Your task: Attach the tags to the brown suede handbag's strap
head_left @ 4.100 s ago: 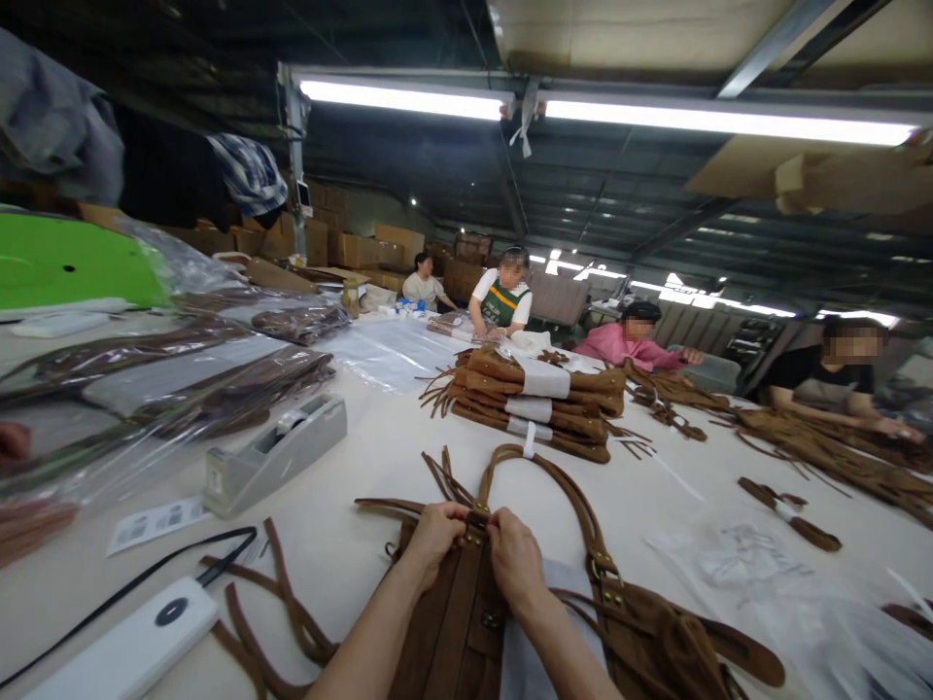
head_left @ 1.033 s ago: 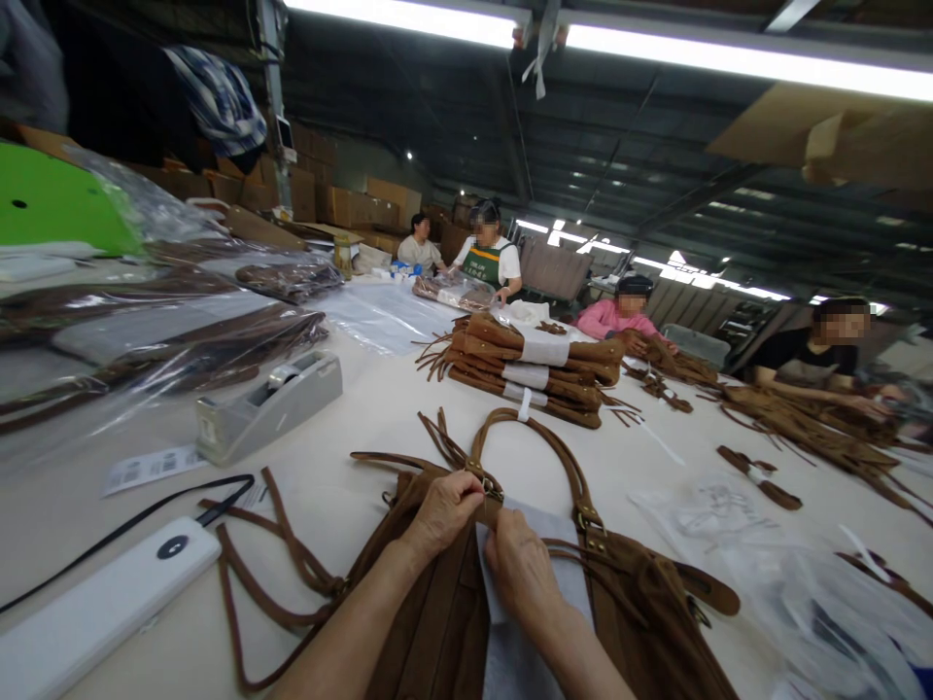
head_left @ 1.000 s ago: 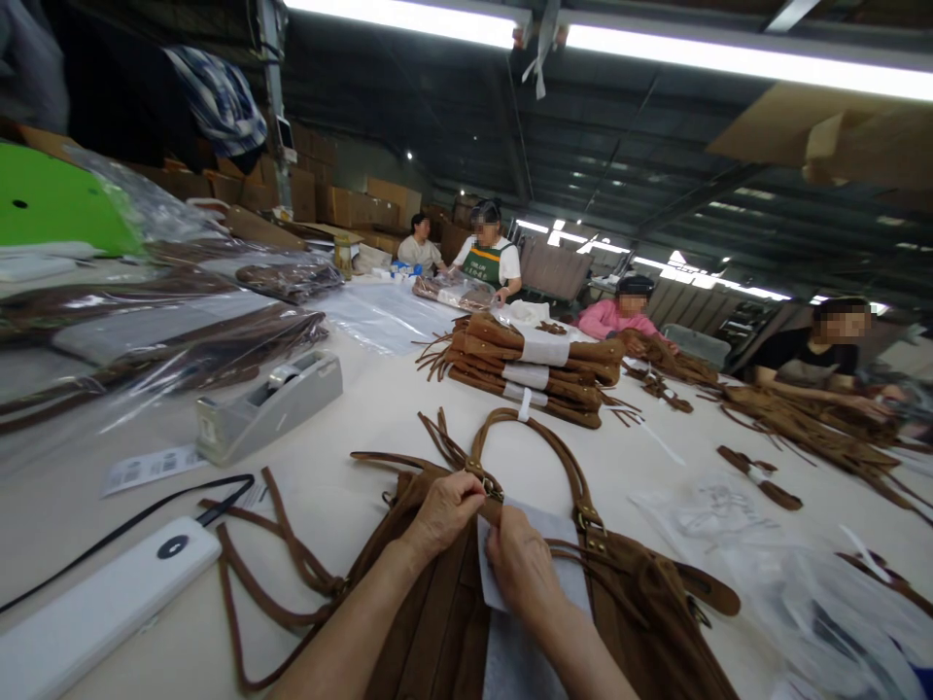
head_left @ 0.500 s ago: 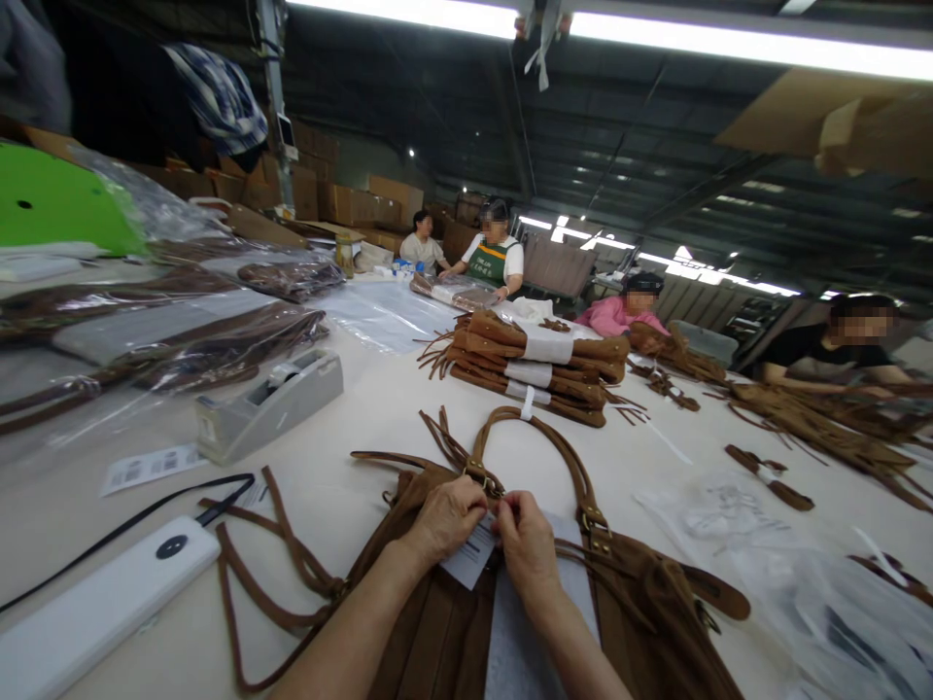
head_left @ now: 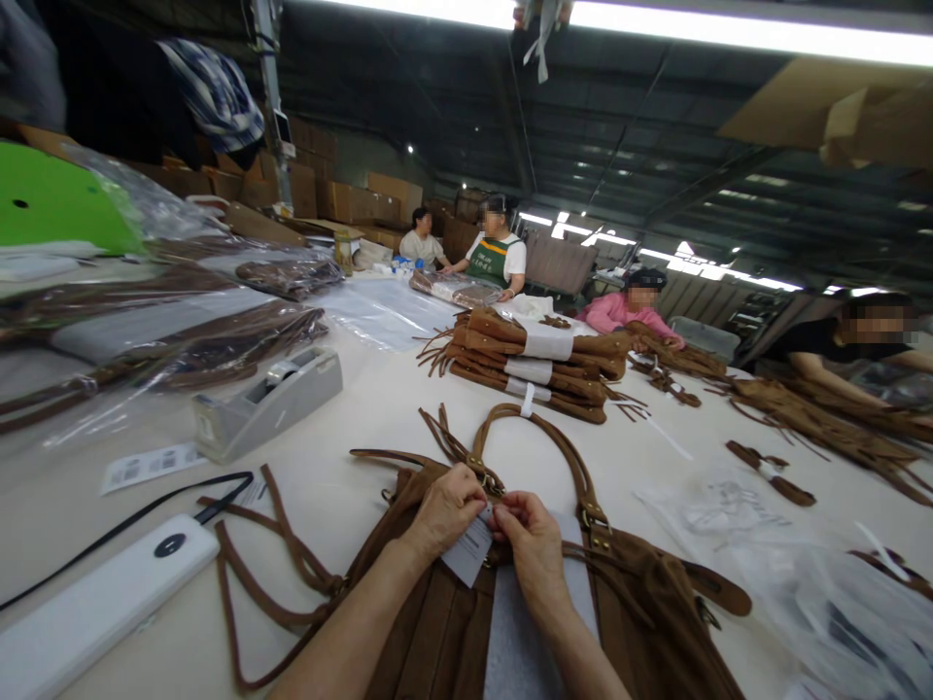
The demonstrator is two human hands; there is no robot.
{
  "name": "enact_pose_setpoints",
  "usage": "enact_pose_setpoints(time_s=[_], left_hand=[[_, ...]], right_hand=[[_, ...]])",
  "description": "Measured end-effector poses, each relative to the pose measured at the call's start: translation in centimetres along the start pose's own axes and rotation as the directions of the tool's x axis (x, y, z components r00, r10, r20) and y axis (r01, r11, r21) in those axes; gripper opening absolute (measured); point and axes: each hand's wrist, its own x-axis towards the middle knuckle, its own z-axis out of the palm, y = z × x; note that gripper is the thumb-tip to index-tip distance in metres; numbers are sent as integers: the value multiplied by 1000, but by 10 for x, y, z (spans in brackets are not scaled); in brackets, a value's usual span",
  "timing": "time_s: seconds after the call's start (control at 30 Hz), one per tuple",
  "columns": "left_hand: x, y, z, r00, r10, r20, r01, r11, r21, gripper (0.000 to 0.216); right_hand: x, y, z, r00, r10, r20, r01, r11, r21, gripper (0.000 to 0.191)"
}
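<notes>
A brown suede handbag [head_left: 437, 632] lies in front of me on the pale table [head_left: 364, 408], its looped handle [head_left: 543, 437] pointing away. My left hand [head_left: 446, 510] and my right hand [head_left: 531, 540] meet at the bag's top edge, near a brass buckle. Both are closed in a pinch on a small white paper tag [head_left: 468, 552] with printed lines, which hangs between them. A white sheet of tissue [head_left: 521, 651] shows inside the bag under my right wrist.
A grey tape dispenser [head_left: 268, 403] stands to the left, a white flat device [head_left: 102, 612] with a black cord nearer me. A stack of banded brown bags [head_left: 535, 374] lies ahead. Bagged straps lie at left, clear plastic bags at right. Several people work along the table's far side.
My hands moved from pulling the bag's top apart over the white tissue to pinching a white tag at the buckle. The tag now hangs lower and more tilted.
</notes>
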Motion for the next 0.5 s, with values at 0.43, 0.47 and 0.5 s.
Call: enact_pose_setpoints(time_s=[0.43,0.47,0.5], left_hand=[[1,-6,-3,989,34,144,3,968,-253,13],[1,-6,-2,991,24,135,11,966,-257,14],[2,-5,-2,992,15,126,19,965,-262,14]], right_hand=[[8,-5,10,988,8,-152,8,995,100,31],[7,-5,11,989,-1,-146,16,995,96,30],[7,-4,12,990,-11,-139,23,996,91,30]])
